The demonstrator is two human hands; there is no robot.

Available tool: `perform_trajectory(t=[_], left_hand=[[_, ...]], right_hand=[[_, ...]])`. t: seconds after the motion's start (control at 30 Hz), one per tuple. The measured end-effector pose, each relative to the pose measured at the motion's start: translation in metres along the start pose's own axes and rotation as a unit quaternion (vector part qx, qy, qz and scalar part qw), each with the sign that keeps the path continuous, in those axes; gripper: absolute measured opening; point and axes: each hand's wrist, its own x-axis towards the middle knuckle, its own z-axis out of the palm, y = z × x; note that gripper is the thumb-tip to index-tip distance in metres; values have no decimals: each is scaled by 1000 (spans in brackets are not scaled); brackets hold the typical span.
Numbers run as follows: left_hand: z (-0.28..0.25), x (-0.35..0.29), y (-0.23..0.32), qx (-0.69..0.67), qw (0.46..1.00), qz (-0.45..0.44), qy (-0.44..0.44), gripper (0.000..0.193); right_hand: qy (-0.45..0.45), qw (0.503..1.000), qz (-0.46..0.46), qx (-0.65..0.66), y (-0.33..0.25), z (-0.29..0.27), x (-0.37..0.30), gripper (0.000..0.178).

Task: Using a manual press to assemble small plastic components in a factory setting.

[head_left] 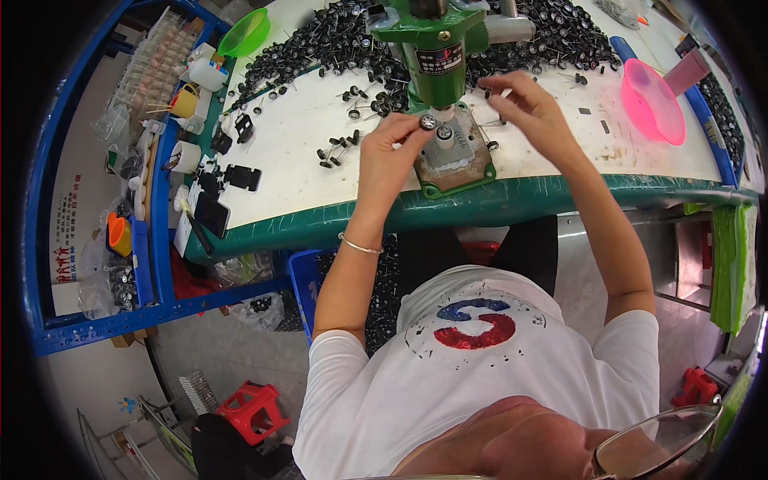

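My left hand (388, 156) pinches a small black toy wheel (428, 122) with a silver spoked hub, just left of the press's ram. A second wheel (445, 138) sits on the metal base plate (454, 170) of the green hand press (438, 68). On the press's right, my right hand (528, 112) is raised with thumb and forefinger close together. A small dark piece shows between those fingertips, too small to make out. Beside the base lie loose wheels on thin axles, one of them a wheel (493, 146) at its right edge.
A large heap of black wheels with axles (328, 44) spreads behind the press. A pink bowl (652, 102) stands at the right, a green bowl (244, 34) at the far left. Black parts and a phone-like slab (212, 214) lie near the left table edge (320, 222).
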Motion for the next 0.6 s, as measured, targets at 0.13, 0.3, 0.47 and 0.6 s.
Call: perform_trajectory(t=[0.13,0.3,0.47,0.6], left_hand=[[11,0,2,35,999,19,-23,16],[23,7,1,-96,995,3,-6,14],[25,8,5,-194,980,-37,-21,16],[26,9,8,-191,980,-35,-37,17]], right_hand=[[43,999,10,32,-16,-22,13,28],[74,997,-15,30,-10,-46,46,28],[129,975,-35,177,-74,-49,92,30],[126,965,-65,220,-138,-46,132,30]])
